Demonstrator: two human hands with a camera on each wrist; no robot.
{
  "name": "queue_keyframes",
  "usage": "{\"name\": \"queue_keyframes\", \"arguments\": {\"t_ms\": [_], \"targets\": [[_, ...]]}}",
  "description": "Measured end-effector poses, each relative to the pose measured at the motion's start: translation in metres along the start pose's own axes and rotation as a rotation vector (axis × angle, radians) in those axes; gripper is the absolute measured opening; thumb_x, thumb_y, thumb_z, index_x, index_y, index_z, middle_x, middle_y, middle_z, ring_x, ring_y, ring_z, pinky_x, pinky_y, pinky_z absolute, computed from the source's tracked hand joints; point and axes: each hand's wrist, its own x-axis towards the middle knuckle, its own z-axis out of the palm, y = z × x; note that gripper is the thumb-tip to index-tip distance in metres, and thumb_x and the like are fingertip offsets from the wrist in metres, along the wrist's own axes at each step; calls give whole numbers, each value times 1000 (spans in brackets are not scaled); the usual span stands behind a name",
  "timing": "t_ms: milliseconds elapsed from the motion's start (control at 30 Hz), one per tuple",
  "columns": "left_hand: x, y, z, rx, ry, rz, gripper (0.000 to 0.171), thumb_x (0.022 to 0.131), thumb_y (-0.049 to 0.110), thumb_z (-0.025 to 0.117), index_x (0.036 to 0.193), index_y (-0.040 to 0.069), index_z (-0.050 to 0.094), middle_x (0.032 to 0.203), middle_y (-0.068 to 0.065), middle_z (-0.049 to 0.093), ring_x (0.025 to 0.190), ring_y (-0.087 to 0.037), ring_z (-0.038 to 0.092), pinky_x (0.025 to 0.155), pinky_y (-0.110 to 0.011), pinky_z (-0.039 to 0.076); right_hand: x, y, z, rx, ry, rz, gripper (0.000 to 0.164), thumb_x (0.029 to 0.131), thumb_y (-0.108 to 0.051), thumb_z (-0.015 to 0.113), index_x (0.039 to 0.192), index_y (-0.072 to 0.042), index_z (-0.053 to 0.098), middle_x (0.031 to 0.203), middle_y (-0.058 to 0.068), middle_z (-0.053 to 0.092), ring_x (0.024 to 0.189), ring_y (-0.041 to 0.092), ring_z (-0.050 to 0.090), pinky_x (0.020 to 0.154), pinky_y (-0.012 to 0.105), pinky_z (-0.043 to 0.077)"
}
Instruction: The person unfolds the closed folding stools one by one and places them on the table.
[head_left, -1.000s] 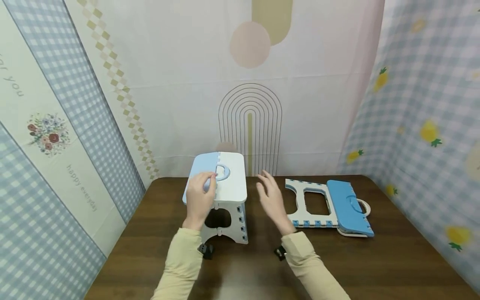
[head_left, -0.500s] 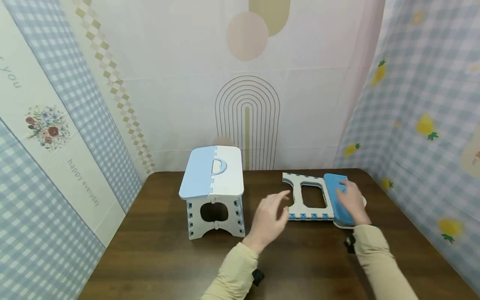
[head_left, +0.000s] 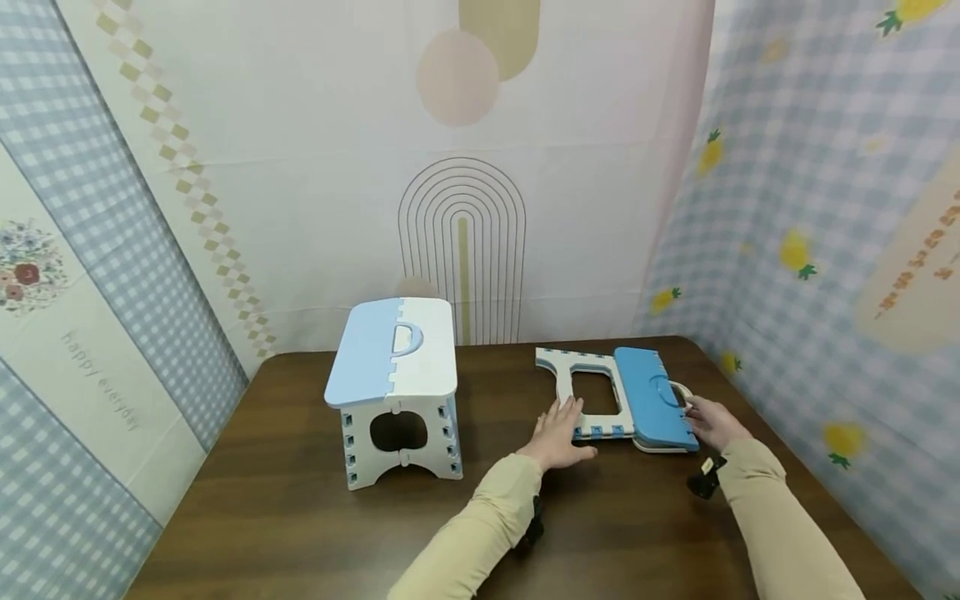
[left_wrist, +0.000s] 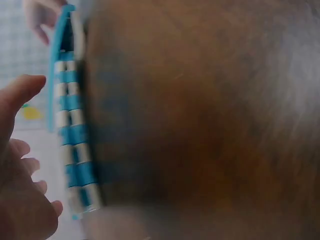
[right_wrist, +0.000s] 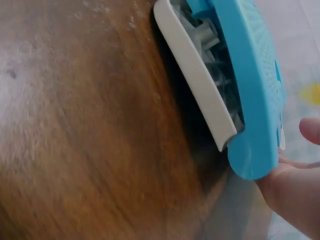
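Observation:
A blue and white folding stool (head_left: 651,398) lies folded flat at the right in the head view, its white handle (head_left: 680,393) toward the right. At its near left corner is my left hand (head_left: 557,435), fingers spread over the white leg frame and thumb apart. The left wrist view shows the thumb (left_wrist: 30,87) clear of the stool's hinged side (left_wrist: 75,125). My right hand (head_left: 716,423) is at the handle end; in the right wrist view its thumb (right_wrist: 311,131) stands off the blue seat (right_wrist: 250,85), and the other fingers are mostly hidden behind the seat's edge.
A second folding stool (head_left: 393,354), light blue and white, stands unfolded on the dark wooden table (head_left: 300,500), left of my left hand. A patterned cloth (head_left: 337,208) hangs behind the table, and a checked cloth (head_left: 825,350) hangs along the right side.
Both hands have moved right, from around the standing stool to the folded one. My left hand has reached its near left corner, my right hand its handle end. The head view has turned right.

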Motion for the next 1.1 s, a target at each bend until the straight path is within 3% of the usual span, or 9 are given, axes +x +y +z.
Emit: {"name": "queue_keyframes", "arguments": {"t_ms": [100, 200, 367, 500, 600, 700, 867, 967, 1100], "targets": [[1, 2, 8, 6, -30, -26, 79, 84, 46, 54, 145, 25, 8, 153, 2, 4, 141, -25, 1, 112, -49, 9, -1, 1, 1, 20, -1, 4, 66, 95, -32, 24, 141, 4, -8, 147, 25, -12, 138, 35, -2, 114, 40, 11], [-2, 5, 12, 5, -47, -33, 76, 85, 46, 53, 144, 29, 8, 152, 6, 2, 140, -27, 0, 111, -53, 6, -4, 3, 4, 8, 7, -9, 64, 95, -30, 21, 140, 6, -7, 147, 26, -11, 138, 36, -2, 114, 41, 11], [-4, 13, 10, 83, -56, -87, 70, 87, 45, 50, 144, 33, 10, 152, 9, 9, 140, -29, 3, 110, -55, 5, -7, 1, 7, -19, 13, -41, 64, 95, -28, 25, 140, 9, 1, 135, 34, 18, 134, 38, 16, 102, 35, 35], [-3, 18, 12, 204, -49, -127, 68, 87, 47, 49, 144, 30, 15, 151, 10, 14, 140, -26, 6, 110, -53, 11, -11, -4, 5, -19, 46, -57, 57, 95, -25, 30, 138, 10, 15, 101, 12, 50, 99, 20, 55, 76, 21, 50], [2, 22, 12, 229, 17, -136, 65, 87, 45, 50, 143, 26, 22, 148, 9, 22, 139, -27, 14, 108, -55, 17, -16, -15, 5, 25, 91, -79, 39, 95, -20, 33, 125, 5, 37, 79, -2, 58, 71, 4, 61, 68, 19, 52], [6, 27, 13, 254, 144, -135, 57, 87, 42, 53, 137, 22, 35, 141, 7, 36, 132, -27, 28, 103, -57, 25, -23, -30, 6, 56, 122, -128, 30, 94, -18, 36, 115, 2, 44, 68, -7, 63, 64, 3, 63, 66, 20, 54], [13, 27, 11, 345, 363, -71, 35, 82, 42, 60, 107, 17, 58, 108, 3, 55, 108, -19, 49, 99, -49, 35, -36, -56, 13, -69, 125, -245, 55, 94, -22, 40, 135, 11, 25, 67, -14, 65, 65, 0, 63, 69, 21, 54], [15, 24, 9, 353, 415, 1, 32, 79, 42, 64, 97, 16, 61, 94, 3, 58, 97, -16, 54, 97, -38, 39, -45, -68, 18, -153, 142, -323, 56, 94, -24, 42, 133, 13, 27, 67, -16, 64, 64, -1, 63, 70, 22, 54], [15, 22, 5, 286, 419, 54, 36, 77, 39, 67, 101, 13, 63, 90, 1, 62, 95, -16, 58, 95, -31, 41, -55, -79, 23, -167, 155, -407, 46, 92, -24, 47, 122, 11, 40, 66, -14, 65, 64, 1, 63, 68, 23, 54]]}}
